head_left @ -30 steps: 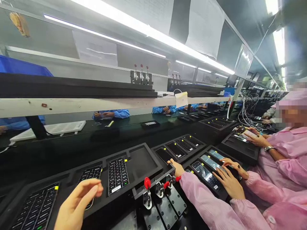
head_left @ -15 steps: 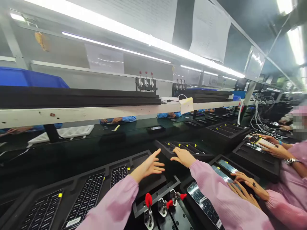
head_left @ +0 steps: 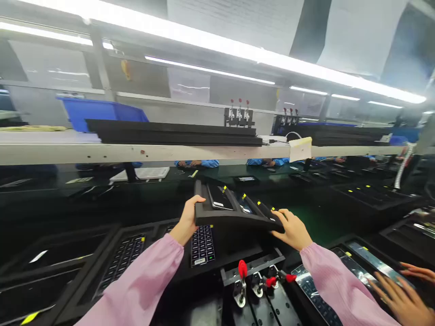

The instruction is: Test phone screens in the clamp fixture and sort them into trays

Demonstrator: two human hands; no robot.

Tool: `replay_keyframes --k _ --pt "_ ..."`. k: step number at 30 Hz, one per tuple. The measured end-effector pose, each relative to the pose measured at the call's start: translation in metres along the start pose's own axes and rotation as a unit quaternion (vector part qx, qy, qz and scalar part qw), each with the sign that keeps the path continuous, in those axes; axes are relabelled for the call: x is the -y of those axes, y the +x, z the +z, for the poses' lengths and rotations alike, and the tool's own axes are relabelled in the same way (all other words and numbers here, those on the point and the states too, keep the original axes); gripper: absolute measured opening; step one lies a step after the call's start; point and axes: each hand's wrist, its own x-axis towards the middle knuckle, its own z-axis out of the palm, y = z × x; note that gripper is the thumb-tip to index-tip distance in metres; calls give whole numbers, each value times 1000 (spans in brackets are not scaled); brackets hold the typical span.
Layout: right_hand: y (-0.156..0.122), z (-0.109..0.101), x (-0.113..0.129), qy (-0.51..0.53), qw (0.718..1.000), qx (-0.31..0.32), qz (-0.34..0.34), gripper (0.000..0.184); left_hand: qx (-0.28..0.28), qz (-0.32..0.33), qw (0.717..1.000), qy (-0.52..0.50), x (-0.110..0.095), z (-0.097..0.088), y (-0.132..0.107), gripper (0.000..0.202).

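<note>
A black tray (head_left: 217,217) with several dark phone-like panels in its slots is lifted off the bench and tilted toward me. My left hand (head_left: 188,221) grips its left end, thumb over the rim. At the tray's right front corner my right hand (head_left: 292,229) is closed on the edge. Both arms wear pink sleeves. Below the tray lies a black fixture (head_left: 159,253) with keypad-patterned panels in its slots.
Red-handled toggle clamps (head_left: 242,277) stand at the fixture's near edge. A co-worker's hands (head_left: 404,296) rest by screens at the lower right. A shelf (head_left: 142,151) above carries stacked black trays and a blue bin (head_left: 98,113). Blue-sleeved workers sit across the dark conveyor.
Both my hands, which half a second ago lay open over the trays, have closed on one tray and raised it. The view has swung to the left.
</note>
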Motion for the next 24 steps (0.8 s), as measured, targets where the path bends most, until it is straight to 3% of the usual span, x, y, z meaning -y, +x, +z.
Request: replay_keyframes --k 2,4,7,11,17,21,24 --pt "-1 12 -1 -28 999 -2 -33 34 -35 18 999 8 -21 -39 -26 22" --pt "8 17 8 -44 996 1 -81 26 -68 34 997 24 -39 -78 -52 18" --pt "33 12 37 -39 983 17 -178 24 -111 47 991 64 -66 -128 -84 17" --pt "60 -3 84 1 957 75 -280 17 -164 31 975 144 -89 -179 -99 25" --pt "72 -13 119 65 942 190 -269 14 -220 40 915 336 -76 -226 -98 31" --pt "79 -18 137 92 922 264 -267 20 -233 112 836 484 -79 -243 -104 29" --pt "83 -30 151 77 915 304 -254 24 -233 170 766 575 -88 -246 -109 29"
